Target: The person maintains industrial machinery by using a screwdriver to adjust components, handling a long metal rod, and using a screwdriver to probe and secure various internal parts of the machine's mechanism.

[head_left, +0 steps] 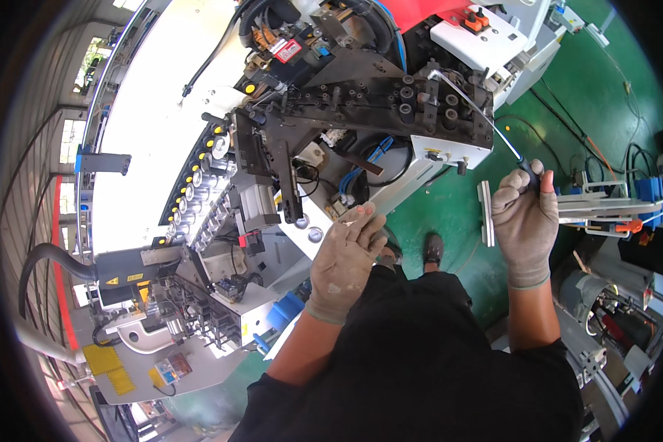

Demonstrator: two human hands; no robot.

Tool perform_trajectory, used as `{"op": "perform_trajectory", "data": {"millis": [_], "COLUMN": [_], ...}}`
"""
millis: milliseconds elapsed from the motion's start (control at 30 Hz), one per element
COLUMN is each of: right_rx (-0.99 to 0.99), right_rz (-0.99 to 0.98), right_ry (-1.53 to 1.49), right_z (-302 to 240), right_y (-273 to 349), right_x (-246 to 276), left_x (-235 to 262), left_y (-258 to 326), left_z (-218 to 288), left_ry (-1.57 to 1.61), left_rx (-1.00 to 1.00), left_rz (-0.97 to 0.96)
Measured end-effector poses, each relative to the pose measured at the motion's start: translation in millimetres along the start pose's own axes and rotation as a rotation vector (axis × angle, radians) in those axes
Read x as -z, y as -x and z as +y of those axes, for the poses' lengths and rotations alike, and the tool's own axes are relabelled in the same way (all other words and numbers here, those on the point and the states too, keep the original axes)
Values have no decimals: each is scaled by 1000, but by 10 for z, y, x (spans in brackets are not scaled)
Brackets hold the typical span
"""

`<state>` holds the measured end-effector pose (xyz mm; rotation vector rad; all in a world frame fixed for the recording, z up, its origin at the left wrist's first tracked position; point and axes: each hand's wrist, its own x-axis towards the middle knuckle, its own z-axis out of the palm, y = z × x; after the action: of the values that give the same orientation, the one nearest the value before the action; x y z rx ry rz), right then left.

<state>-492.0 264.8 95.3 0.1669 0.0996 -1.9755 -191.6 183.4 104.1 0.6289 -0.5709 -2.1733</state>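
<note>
My right hand [524, 217], in a grey-beige glove with bare fingertips showing, is closed round the dark handle of a long thin tool [502, 138] with a shiny metal shaft. The shaft slants up and left to the rollers on a dark machine plate [376, 99]; its far end looks bent, and whether it touches the plate I cannot tell. Gloved too, my left hand [346, 261] is open beside the machine's white front edge, fingers stretched out and nothing seen in them. Below the plate, blue cables [353, 177] run inside an opening.
A row of metal cylinders with yellow caps [195, 191] lines the machine at left. A grey hose [55, 254] curves beyond it. At right stand a rack with blue parts [648, 190] and further equipment. Cables [560, 110] lie on the green floor.
</note>
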Motion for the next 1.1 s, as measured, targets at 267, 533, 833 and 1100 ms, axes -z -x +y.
{"op": "perform_trajectory", "data": {"millis": [267,533,833,1100], "right_rx": [-114,-175,160,196], "right_rz": [11,9,-289,-969], "right_ry": [120,358,1620,2501], "right_z": [457,1489,2886,4128], "right_y": [4,-576,-1461,-2885], "right_x": [382,-177,-1282,-1758], "left_x": [419,1219,2436,2390], "left_y": [-11,131,-13,-317], "left_z": [606,1489,1886,1922], "left_ry": [-100,-796,-1349,-1547], "left_rx": [-7,-316,-643,-712], "left_rz": [44,319,550,633]}}
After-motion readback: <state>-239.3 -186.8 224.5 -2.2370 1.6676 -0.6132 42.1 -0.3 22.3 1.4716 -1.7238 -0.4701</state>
